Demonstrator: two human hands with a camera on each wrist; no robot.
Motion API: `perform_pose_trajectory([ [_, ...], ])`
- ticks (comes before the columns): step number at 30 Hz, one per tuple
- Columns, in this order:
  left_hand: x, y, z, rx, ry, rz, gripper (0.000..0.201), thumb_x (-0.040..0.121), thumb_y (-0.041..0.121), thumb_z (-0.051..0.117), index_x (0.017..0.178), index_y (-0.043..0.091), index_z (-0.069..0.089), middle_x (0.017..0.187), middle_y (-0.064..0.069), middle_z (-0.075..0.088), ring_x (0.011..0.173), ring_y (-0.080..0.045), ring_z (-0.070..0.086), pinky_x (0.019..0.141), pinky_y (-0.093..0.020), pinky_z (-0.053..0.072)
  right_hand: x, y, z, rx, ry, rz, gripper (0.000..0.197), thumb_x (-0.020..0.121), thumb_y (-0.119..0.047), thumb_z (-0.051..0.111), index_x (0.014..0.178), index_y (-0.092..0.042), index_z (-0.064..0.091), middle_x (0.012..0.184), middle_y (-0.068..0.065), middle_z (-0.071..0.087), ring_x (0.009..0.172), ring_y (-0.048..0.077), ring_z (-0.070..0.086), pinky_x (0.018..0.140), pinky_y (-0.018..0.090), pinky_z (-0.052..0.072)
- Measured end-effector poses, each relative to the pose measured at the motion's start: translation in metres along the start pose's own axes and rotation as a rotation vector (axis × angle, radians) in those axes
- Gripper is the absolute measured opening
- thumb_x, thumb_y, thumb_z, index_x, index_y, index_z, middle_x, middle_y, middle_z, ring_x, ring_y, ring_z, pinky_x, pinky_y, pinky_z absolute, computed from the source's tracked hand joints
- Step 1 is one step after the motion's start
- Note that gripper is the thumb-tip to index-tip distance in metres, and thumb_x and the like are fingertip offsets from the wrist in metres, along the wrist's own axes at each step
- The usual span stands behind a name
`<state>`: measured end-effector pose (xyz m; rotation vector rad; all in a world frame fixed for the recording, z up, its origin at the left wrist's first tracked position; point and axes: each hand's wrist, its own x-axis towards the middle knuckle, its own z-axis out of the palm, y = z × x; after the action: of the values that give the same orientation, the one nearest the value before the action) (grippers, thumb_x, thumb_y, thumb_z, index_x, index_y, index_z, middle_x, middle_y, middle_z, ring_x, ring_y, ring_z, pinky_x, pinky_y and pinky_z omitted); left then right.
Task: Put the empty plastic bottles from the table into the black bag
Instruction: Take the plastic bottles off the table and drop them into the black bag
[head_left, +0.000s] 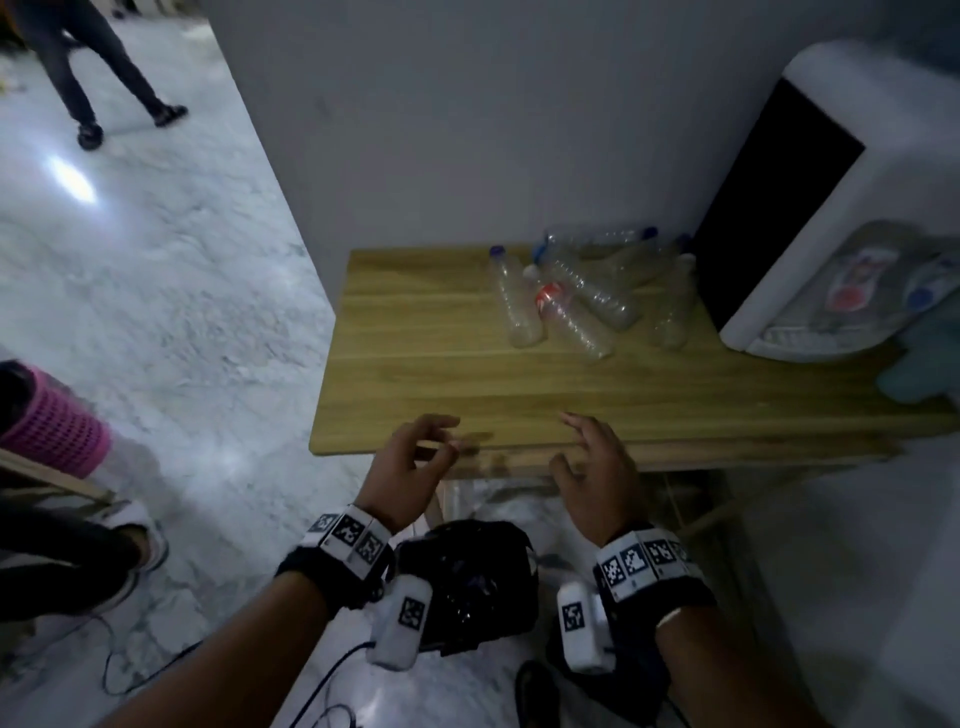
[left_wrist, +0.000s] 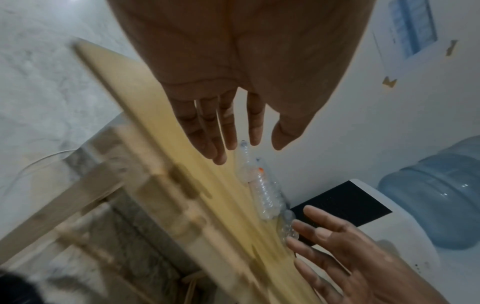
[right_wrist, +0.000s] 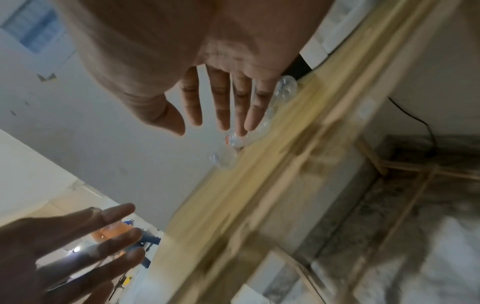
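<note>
Several empty clear plastic bottles (head_left: 587, 291) lie in a heap at the back of the wooden table (head_left: 415, 374), against the wall; one has a red label (head_left: 549, 299). In the wrist views the bottles (left_wrist: 265, 191) (right_wrist: 233, 142) show beyond the fingertips. My left hand (head_left: 415, 457) and right hand (head_left: 592, 457) hover at the table's near edge, both empty with fingers relaxed and spread, well short of the bottles. The black bag (head_left: 467, 577) sits open on the floor below and between my wrists.
A white water dispenser (head_left: 831, 197) with a black panel stands at the table's right; its blue jug (left_wrist: 436, 197) shows in the left wrist view. A pink basket (head_left: 52, 426) and a person's legs are on the left. Cables lie on the marble floor (head_left: 156, 312).
</note>
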<state>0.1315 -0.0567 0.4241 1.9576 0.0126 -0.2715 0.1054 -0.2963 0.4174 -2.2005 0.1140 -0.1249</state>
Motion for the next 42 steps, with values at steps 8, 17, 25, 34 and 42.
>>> perform_pose_trajectory([
  [8, 0.144, 0.049, 0.045, 0.171, 0.085, 0.023, 0.051, 0.09, 0.04, 0.069, 0.138, 0.034, 0.056, 0.143, -0.011, 0.041, 0.121, -0.026, 0.059, 0.098, -0.038, 0.054, 0.133, 0.036, -0.024, -0.116, 0.07, -0.028, 0.054, 0.077, -0.025, 0.06, 0.13, -0.028, 0.053, 0.14, -0.004, 0.05, 0.128, 0.021, 0.047, 0.104, 0.039, 0.042],
  [17, 0.248, 0.052, 0.103, 0.303, 0.123, -0.112, 0.073, 0.088, 0.041, 0.07, 0.152, 0.039, 0.036, 0.164, -0.015, 0.009, 0.139, -0.043, 0.044, 0.11, -0.042, 0.043, 0.215, 0.077, 0.0, -0.296, -0.123, -0.028, 0.072, 0.077, -0.025, 0.062, 0.144, -0.035, 0.037, 0.162, -0.007, 0.023, 0.144, 0.025, 0.03, 0.114, 0.047, 0.033],
  [25, 0.247, 0.047, 0.094, 0.178, 0.164, -0.076, 0.076, 0.076, 0.048, 0.066, 0.148, 0.044, 0.043, 0.147, -0.015, 0.052, 0.131, -0.031, 0.056, 0.103, -0.039, 0.048, 0.212, 0.081, 0.013, -0.142, -0.058, -0.088, 0.076, 0.078, -0.015, 0.063, 0.147, -0.034, 0.035, 0.159, -0.007, 0.03, 0.143, 0.021, 0.034, 0.11, 0.044, 0.04],
  [34, 0.104, 0.056, 0.059, -0.239, 0.105, 0.042, 0.062, 0.089, 0.015, 0.065, 0.148, 0.029, 0.05, 0.115, 0.024, 0.072, 0.102, 0.015, 0.063, 0.1, -0.031, 0.055, 0.106, 0.045, -0.023, 0.129, 0.028, -0.124, 0.071, 0.083, -0.017, 0.061, 0.149, -0.024, 0.037, 0.149, 0.003, 0.043, 0.138, 0.005, 0.036, 0.109, 0.009, 0.027],
  [42, -0.098, 0.007, 0.011, -0.331, -0.014, -0.019, 0.055, 0.097, 0.004, 0.056, 0.145, 0.03, 0.052, 0.146, 0.009, 0.06, 0.134, -0.014, 0.058, 0.102, -0.031, 0.054, -0.074, 0.047, -0.037, 0.243, -0.102, -0.039, 0.062, 0.088, -0.032, 0.059, 0.147, -0.035, 0.037, 0.146, -0.013, 0.049, 0.123, 0.012, 0.057, 0.093, 0.037, 0.054],
])
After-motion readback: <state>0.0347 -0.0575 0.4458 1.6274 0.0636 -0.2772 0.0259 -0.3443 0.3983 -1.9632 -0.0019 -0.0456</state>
